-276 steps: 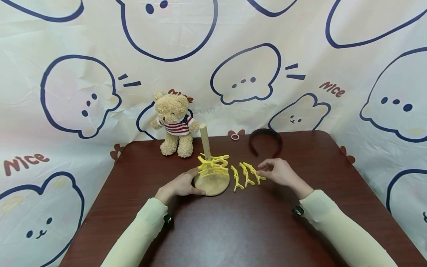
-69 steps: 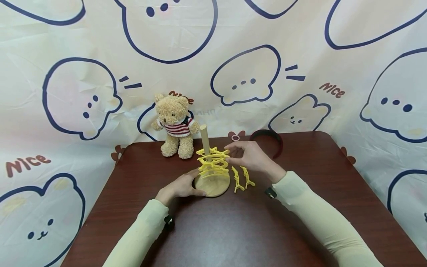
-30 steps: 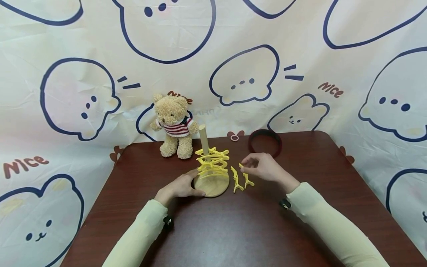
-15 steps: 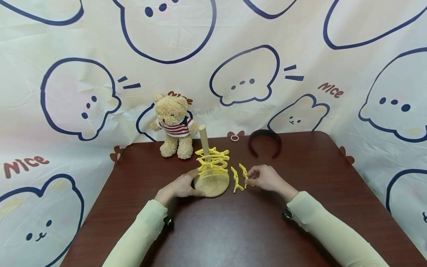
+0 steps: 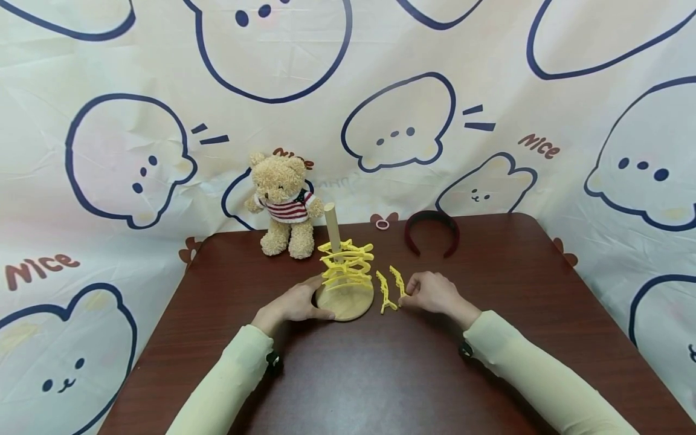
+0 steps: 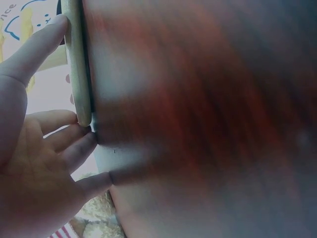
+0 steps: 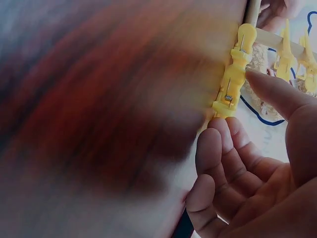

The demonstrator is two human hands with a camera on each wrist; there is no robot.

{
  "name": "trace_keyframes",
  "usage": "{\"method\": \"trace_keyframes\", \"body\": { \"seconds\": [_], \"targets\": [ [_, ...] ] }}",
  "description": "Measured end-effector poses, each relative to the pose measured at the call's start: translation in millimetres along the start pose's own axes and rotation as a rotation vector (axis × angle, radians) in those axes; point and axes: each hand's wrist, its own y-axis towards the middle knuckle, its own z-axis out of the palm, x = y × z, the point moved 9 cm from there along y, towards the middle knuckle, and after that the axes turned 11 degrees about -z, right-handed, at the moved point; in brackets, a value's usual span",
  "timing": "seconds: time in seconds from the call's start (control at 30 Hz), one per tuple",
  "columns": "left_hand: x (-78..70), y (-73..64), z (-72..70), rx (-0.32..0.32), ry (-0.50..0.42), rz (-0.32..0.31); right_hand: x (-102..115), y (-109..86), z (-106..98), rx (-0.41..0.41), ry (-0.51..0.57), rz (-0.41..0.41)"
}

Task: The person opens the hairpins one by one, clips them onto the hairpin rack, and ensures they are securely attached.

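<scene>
My left hand holds the round base of a wooden stand, thumb at its front edge and fingers at the left side. Several yellow hair clips are clipped one above another on the stand's upright post, whose top is bare. Two more lie on the table to the right: a nearer-to-stand hair clip and a farther-right hair clip. At the forked lower end of the latter, my right hand pinches with thumb and fingertips. In the right wrist view, springs show on the yellow clips.
Behind the stand a teddy bear in a striped shirt stands on the brown table. A dark red headband and a small pink ring lie along the back edge. A printed cloth hangs behind.
One more clip has gone from the table onto the post since the earliest frame. The right hand has moved from the post back down to the right-hand loose clip. The left hand stays put.
</scene>
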Motion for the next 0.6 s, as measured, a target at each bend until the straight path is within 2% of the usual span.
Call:
{"method": "trace_keyframes", "body": {
  "seconds": [0.37, 0.6],
  "targets": [
    [4.1, 1.8, -0.5, 0.012, 0.016, -0.037, -17, 0.4, -11, 0.01, -0.021, 0.025],
    [2.3, -0.2, 0.9, 0.018, -0.002, -0.025, -18, 0.5, -5, 0.061, -0.04, 0.069]
  ]
}}
